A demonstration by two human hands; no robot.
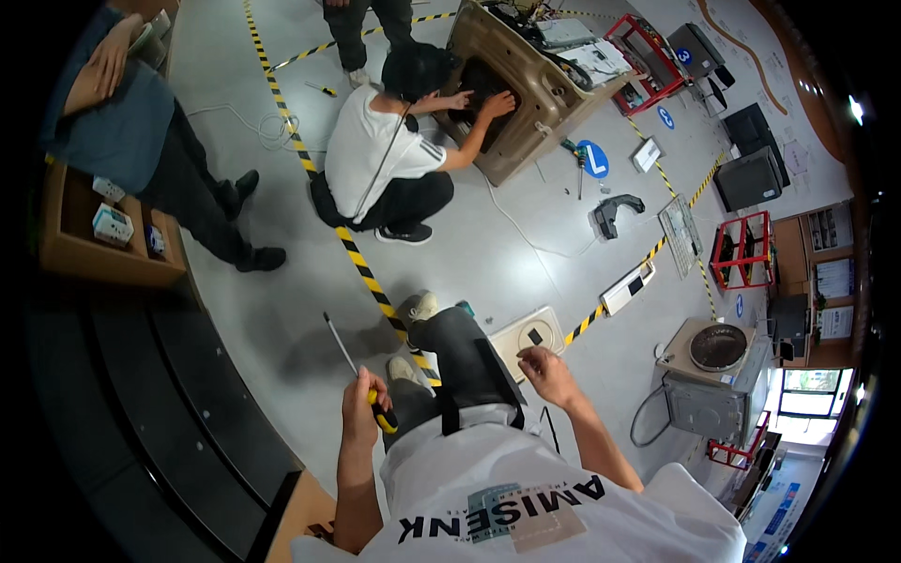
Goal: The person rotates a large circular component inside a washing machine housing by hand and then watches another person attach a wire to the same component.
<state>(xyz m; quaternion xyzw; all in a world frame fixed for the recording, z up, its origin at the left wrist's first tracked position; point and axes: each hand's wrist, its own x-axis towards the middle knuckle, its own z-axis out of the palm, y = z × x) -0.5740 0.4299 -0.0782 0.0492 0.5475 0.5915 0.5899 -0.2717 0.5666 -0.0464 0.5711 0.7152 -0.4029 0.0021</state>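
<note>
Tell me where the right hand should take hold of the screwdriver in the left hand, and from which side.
Best, I think, by the exposed end of its thick yellow-and-black handle, coming from the right: it juts out right of the left hand, while the slim shaft points away from the body.

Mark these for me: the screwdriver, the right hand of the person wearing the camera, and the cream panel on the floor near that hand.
Screwdriver [341, 343]: head view, on its bare shaft.
Right hand [552, 377]: head view, on the middle of the hand.
Cream panel [512, 347]: head view, on its pale face.
</note>
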